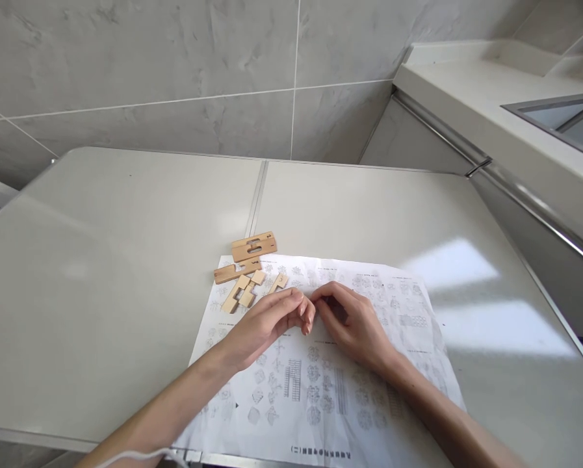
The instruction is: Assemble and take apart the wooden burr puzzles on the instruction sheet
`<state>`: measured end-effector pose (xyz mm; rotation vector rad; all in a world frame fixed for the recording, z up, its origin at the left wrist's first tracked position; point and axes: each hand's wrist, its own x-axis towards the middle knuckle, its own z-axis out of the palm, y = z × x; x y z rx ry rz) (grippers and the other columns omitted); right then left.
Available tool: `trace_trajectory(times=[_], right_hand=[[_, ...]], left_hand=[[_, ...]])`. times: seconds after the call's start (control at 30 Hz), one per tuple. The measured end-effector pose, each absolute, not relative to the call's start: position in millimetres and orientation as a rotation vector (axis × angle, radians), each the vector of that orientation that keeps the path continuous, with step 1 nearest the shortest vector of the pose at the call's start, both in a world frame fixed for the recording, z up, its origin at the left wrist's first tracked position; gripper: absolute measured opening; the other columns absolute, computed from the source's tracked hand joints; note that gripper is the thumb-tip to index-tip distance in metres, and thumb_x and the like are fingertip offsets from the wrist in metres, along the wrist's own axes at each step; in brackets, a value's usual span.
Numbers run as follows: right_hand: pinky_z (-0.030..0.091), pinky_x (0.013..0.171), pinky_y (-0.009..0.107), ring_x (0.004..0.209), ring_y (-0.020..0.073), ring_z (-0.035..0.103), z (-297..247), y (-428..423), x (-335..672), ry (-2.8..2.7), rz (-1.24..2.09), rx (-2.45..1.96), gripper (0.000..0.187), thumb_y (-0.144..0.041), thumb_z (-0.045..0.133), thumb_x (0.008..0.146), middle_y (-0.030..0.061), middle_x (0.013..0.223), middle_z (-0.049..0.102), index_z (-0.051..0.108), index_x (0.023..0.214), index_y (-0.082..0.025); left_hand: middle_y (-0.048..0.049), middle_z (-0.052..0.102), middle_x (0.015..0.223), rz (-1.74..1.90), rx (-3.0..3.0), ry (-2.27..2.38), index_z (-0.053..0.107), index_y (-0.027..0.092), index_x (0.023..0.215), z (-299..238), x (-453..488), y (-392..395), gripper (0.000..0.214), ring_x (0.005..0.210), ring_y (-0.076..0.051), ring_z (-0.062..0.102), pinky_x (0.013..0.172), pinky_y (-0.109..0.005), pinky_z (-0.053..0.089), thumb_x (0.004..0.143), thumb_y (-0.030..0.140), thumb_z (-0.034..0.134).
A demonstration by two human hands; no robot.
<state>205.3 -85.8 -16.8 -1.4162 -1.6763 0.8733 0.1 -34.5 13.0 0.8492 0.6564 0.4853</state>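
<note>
Above the printed sheet (333,390), my left hand (272,318) is closed, with the fingers curled in and the thumb along the top. My right hand (352,318) is closed in a pinch, fingertips close beside the left ones. Whatever either hand may hold is hidden. Just beyond my left hand lies a light wooden piece numbered 3 (279,282), partly covered by the hand. To its left are notched pale wooden pieces (237,294). Behind them rest a slotted wooden strip (235,270) and a slotted wooden block (253,247) marked 1 and 2.
The sheet, covered in small diagrams, lies on a pale folding table (101,292) with a seam (258,195). A tiled wall (174,65) stands behind. At right is a white counter (491,97) above drawers. A white cable (140,455) crosses near my left forearm.
</note>
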Motion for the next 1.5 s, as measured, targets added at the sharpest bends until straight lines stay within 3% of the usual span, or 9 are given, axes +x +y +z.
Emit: trace_trajectory(times=[0.33,0.67,0.9,1.13,1.2,1.33,1.5], right_hand=[[0.044,0.057,0.03,0.068,0.0181,0.061,-18.8,-88.1,203.3,-1.69,0.889,-1.45,0.016,-0.02,0.054,0.105,0.002,0.086,0.073,0.069,0.101,-0.025],[0.045,0.061,0.031,0.07,0.0189,0.061,-18.9,-88.5,203.9,-1.697,0.894,-1.457,0.015,-0.02,0.054,0.105,0.0028,0.089,0.072,0.067,0.102,-0.026],[0.041,0.057,0.03,0.067,0.0172,0.057,-18.1,-88.1,205.7,-1.697,0.917,-1.425,0.017,-0.018,0.052,0.105,0.0028,0.092,0.072,0.068,0.103,-0.025],[0.041,0.058,0.03,0.065,0.0162,0.055,-13.8,-87.3,205.9,-1.701,0.919,-1.401,0.02,-0.015,0.05,0.102,0.0023,0.09,0.071,0.067,0.101,-0.025],[0.041,0.058,0.03,0.066,0.0164,0.055,-13.6,-87.1,205.9,-1.703,0.924,-1.395,0.019,-0.015,0.05,0.103,0.0025,0.09,0.071,0.067,0.101,-0.025],[0.041,0.058,0.03,0.068,0.0168,0.057,-14.3,-87.0,205.6,-1.701,0.932,-1.394,0.019,-0.016,0.05,0.103,0.0027,0.091,0.072,0.067,0.102,-0.025],[0.042,0.059,0.03,0.069,0.0167,0.057,-14.6,-87.1,205.2,-1.691,0.943,-1.403,0.018,-0.017,0.05,0.103,0.0022,0.091,0.071,0.067,0.101,-0.025]], left_hand=[[-0.0049,0.06,0.09,0.558,0.774,0.536,0.06,0.017,0.084,21.9,-14.6,-21.9,0.036,0.076,-0.016,0.059,0.074,-0.03,0.05,0.109,0.043,0.061],[-0.002,0.057,0.084,0.702,0.794,0.6,0.059,0.017,0.083,26.2,-26.1,-11.1,0.034,0.062,-0.009,0.047,0.054,-0.022,0.044,0.107,0.039,0.064],[0.0001,0.053,0.079,0.914,0.982,0.877,0.058,0.02,0.083,39.5,-42.8,4.0,0.032,0.06,-0.012,0.045,0.054,-0.024,0.045,0.103,0.044,0.067],[-0.0027,0.071,0.089,1.019,1.916,1.545,0.063,0.023,0.087,29.0,-69.0,24.9,0.028,0.086,-0.019,0.066,0.083,-0.03,0.051,0.107,0.04,0.054],[-0.0027,0.073,0.088,0.941,2.091,1.686,0.062,0.023,0.088,20.3,-79.5,32.0,0.027,0.084,-0.019,0.067,0.078,-0.029,0.049,0.107,0.038,0.05],[0.0001,0.065,0.071,0.762,2.233,1.804,0.055,0.023,0.079,3.6,-103.3,43.9,0.033,0.061,-0.016,0.054,0.065,-0.03,0.042,0.106,0.04,0.046],[-0.0018,0.067,0.072,0.668,2.285,1.906,0.056,0.023,0.079,-6.4,-124.5,55.3,0.031,0.062,-0.018,0.055,0.064,-0.031,0.038,0.104,0.039,0.046]])
